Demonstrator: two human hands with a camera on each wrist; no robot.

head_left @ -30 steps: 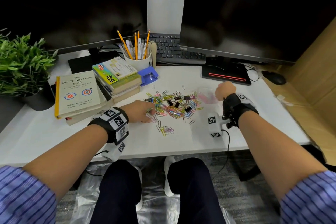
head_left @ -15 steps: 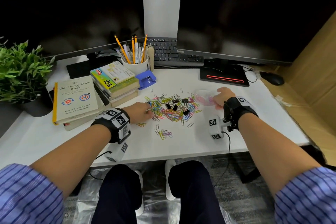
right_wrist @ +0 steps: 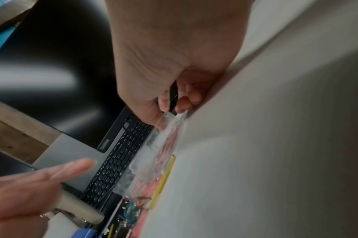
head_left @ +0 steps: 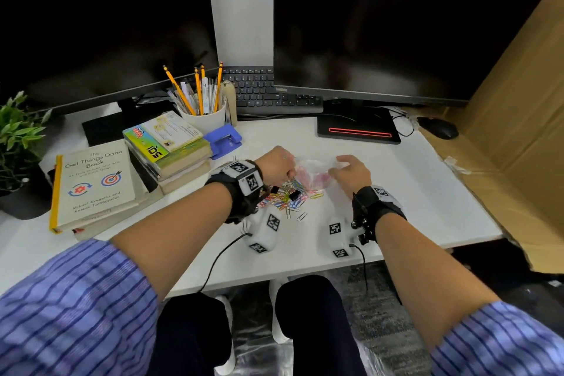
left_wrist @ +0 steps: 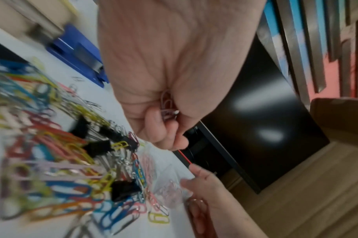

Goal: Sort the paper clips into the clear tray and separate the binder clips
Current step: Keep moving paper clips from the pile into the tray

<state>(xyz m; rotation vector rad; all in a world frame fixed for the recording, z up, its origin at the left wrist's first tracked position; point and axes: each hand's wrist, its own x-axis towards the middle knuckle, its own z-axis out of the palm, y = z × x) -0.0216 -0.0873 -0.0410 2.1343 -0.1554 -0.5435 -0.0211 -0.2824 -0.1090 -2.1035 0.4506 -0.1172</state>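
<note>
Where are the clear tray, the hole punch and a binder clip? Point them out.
clear tray (head_left: 308, 166): head view, on its bare wall between the hands.
hole punch (head_left: 224, 139): head view, on its blue top.
binder clip (left_wrist: 97, 147): left wrist view, on its black body.

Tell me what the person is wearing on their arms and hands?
Both arms have blue-and-purple striped sleeves pushed up past the elbows. Each wrist wears a black strap with a white box attached, covered in square black-and-white code markers. A thin black cable runs from each box. The left hand and right hand are bare, with no gloves.
</note>
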